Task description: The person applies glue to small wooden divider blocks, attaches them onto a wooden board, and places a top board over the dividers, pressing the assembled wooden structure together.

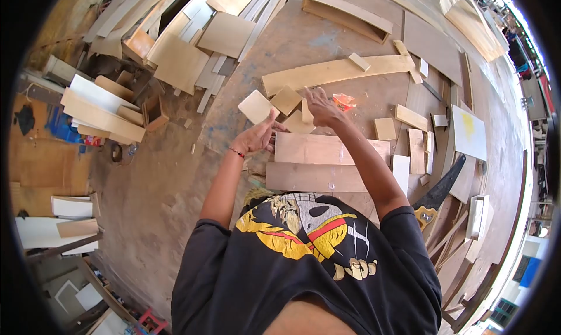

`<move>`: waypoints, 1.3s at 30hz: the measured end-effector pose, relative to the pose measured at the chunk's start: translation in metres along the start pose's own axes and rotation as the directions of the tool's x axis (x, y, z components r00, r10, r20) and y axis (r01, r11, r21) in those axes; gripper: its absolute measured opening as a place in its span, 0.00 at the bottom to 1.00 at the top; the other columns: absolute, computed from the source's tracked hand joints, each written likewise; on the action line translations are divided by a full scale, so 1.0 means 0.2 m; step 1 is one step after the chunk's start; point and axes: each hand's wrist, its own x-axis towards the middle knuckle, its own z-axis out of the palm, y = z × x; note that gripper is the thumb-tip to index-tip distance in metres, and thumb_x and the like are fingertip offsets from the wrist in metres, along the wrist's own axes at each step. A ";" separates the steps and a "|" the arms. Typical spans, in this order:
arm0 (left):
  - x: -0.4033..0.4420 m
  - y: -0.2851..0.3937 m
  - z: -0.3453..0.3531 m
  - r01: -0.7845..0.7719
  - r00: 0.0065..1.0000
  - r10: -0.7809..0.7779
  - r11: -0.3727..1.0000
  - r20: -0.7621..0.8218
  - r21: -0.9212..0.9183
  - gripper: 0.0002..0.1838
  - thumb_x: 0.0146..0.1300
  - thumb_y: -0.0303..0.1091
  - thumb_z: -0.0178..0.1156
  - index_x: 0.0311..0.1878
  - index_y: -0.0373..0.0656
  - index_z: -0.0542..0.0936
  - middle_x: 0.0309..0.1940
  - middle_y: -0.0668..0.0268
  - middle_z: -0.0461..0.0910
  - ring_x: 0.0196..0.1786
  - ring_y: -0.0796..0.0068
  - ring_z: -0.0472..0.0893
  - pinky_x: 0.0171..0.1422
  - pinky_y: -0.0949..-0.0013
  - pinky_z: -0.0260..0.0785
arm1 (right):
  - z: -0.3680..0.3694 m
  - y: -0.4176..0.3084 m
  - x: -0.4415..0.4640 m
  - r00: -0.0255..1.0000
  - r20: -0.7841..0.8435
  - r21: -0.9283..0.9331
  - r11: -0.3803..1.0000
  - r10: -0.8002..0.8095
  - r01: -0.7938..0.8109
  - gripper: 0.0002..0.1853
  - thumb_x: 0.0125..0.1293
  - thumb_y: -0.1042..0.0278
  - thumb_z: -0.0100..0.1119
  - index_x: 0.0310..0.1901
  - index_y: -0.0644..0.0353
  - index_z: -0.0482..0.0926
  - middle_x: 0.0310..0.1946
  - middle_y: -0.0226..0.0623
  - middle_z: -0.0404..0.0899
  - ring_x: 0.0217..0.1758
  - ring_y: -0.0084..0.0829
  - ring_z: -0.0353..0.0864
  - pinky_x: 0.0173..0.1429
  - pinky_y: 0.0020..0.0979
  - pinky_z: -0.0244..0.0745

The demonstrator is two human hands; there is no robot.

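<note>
My left hand (257, 137) is at a pale square wood block (256, 106), its fingers partly spread at the block's lower right edge. To the right, my right hand (322, 108) reaches over small wood pieces with its fingers apart; a light piece (307, 112) lies at its left edge. Between the hands are a tan square block (286, 100) and another flat piece (299, 123). An orange-red packet (345, 101) lies just right of my right hand. Nearer my body, two long boards (315, 148) lie side by side, partly under my right forearm.
A handsaw (441, 192) lies at the right among offcuts. Beyond the hands are a long curved board (333, 71) and a wooden box frame (347, 16). Stacked panels (181, 63) stand at the upper left; a white sheet (469, 132) lies at the right.
</note>
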 end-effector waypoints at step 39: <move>-0.06 -0.21 0.78 -0.217 0.943 0.279 0.930 -0.183 0.297 0.32 0.56 0.38 0.65 0.60 0.38 0.62 0.46 0.57 0.72 0.46 0.65 0.77 0.46 0.63 0.73 | 0.24 -0.03 -1.08 0.969 -0.084 0.952 -0.269 0.234 0.147 0.60 0.44 0.72 0.74 0.70 0.64 0.34 0.61 0.55 0.62 0.63 0.38 0.65 0.59 0.35 0.67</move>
